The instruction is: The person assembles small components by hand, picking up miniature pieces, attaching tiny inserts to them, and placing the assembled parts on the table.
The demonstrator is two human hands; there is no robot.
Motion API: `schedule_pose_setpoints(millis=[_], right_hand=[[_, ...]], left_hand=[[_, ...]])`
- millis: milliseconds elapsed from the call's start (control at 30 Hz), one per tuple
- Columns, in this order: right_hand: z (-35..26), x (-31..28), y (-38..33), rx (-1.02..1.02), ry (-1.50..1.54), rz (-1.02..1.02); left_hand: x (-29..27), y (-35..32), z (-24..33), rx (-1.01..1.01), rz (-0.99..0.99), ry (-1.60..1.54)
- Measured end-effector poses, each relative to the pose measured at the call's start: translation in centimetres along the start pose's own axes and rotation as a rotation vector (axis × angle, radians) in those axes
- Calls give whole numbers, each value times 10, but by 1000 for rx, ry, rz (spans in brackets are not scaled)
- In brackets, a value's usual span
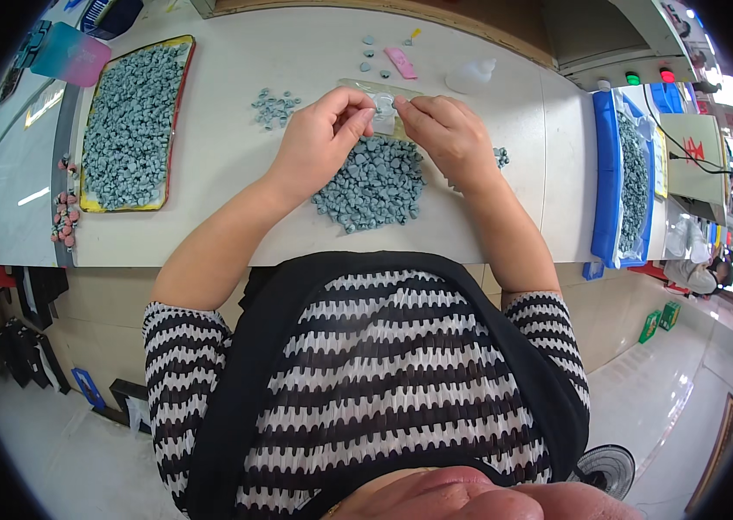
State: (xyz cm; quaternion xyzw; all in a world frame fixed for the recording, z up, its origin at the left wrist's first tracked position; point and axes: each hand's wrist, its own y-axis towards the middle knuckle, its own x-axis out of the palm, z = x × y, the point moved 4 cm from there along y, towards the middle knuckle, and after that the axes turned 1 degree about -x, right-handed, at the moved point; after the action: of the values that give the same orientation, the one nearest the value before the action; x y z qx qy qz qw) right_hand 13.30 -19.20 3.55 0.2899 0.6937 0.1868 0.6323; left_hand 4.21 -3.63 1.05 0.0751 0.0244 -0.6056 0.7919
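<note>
Pinching, left hand (319, 137) and right hand (455, 137) have fingers closed; gripped items are indistinct. Grey-green pebble-like pieces (371, 186) heap at six o'clock, presumably for easy reach.

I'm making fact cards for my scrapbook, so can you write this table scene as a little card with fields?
Surface: white table
Left grip: fingers curled, near the pile's far edge
Right grip: fingers curled, facing the left
Held: too small to tell
Middle: pile of grey-green pieces between the forearms
Left side: yellow-and-red-rimmed tray, full of similar pieces
Right side: blue bin with small pieces
Far side: pale bottle
</note>
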Motion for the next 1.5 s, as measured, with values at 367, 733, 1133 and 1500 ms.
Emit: schedule_pose_setpoints(millis=[367,733,1133,1500], right_hand=[[-6,10,-6,988,1065,81],[-7,13,-9,1081,1162,29],[-25,1,4,499,489,293],[-25,-7,11,429,452,271]], left_hand=[[4,-4,16,120,23,125],[2,-4,18,159,43,172],[10,-11,39,692,191,557],[10,-11,46,737,182,559]])
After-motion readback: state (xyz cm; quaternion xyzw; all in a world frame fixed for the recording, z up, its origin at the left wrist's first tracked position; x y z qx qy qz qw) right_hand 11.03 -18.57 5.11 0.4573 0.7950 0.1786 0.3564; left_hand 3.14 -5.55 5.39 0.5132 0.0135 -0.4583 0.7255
